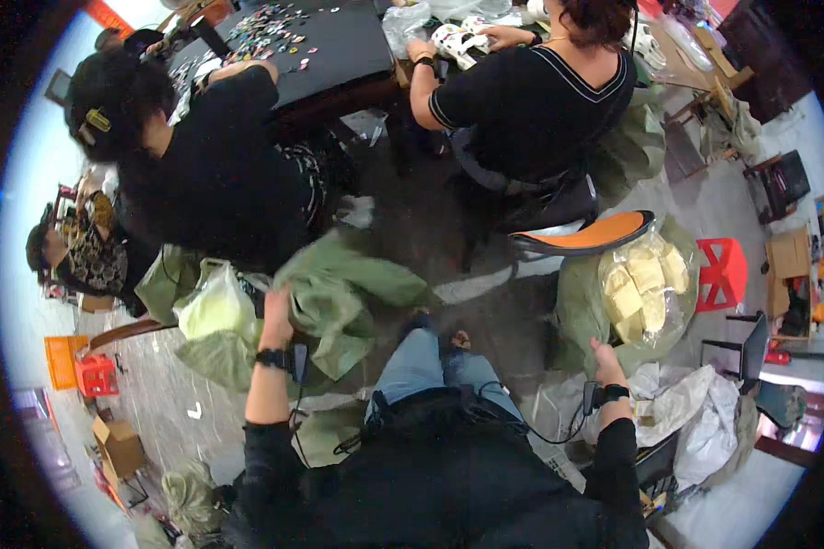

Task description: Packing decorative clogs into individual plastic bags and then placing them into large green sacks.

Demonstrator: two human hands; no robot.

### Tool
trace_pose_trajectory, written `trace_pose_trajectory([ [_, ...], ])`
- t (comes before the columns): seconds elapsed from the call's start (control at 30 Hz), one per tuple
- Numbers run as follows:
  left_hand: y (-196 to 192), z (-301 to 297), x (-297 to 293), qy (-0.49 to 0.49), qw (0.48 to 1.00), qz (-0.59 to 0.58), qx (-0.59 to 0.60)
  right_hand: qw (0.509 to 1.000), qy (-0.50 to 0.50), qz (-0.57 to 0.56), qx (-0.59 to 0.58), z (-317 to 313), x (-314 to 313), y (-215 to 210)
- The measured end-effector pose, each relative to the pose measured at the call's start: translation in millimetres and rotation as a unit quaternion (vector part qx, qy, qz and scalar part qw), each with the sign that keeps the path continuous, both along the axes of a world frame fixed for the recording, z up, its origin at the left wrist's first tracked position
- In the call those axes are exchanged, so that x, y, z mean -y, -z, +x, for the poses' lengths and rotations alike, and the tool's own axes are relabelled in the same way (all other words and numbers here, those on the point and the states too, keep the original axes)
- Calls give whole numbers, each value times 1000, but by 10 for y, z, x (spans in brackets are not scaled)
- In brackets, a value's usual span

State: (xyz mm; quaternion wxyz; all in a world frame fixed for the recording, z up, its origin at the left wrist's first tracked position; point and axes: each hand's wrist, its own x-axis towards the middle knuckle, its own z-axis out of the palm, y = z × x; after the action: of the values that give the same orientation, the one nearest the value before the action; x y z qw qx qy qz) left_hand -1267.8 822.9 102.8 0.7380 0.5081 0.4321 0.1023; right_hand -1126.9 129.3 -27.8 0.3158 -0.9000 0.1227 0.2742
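The dark table (339,50) stood well beyond your fingers, ahead and to the left, with two co-workers in black, one (215,188) ahead of your left fingers (278,302) and the other (531,105) farther off, between your two hands.

The right green sack (575,306) stood just ahead of your right fingers (605,360). Its cloth surrounded a clear bag (647,288) of pale yellow pieces, probably because the sack, with its mouth rolled down, kept the soft load upright and easy to reach. The left green sack (325,306) spread limp to the right of your left fingers, its loose folds seemingly bunched up because it had little inside to give it shape.

An orange seat (604,231) lay beyond your right fingers, and a red stool (721,274) to their right, past the sack. Immediately left of your left fingers sat a whitish plastic bag (217,306) with yellow-green contents.

Your left fingers looked closed on an edge of the left sack, apparently to lift and steady its slack cloth. Your right fingers were curled by the right sack's near rim; whether they gripped it, you could not tell.
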Motion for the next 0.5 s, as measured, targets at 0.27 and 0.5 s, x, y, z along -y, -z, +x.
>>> trace_pose_trajectory([
  [0.27, -657, -36, 34, -6, 968, 20, 250, 907, 275, 300, 106, -238, -41, -1080],
  [0.5, -315, -131, 304, 305, 873, 277, -260, 920, 146, 6, 365, -798, -162, -1057],
])
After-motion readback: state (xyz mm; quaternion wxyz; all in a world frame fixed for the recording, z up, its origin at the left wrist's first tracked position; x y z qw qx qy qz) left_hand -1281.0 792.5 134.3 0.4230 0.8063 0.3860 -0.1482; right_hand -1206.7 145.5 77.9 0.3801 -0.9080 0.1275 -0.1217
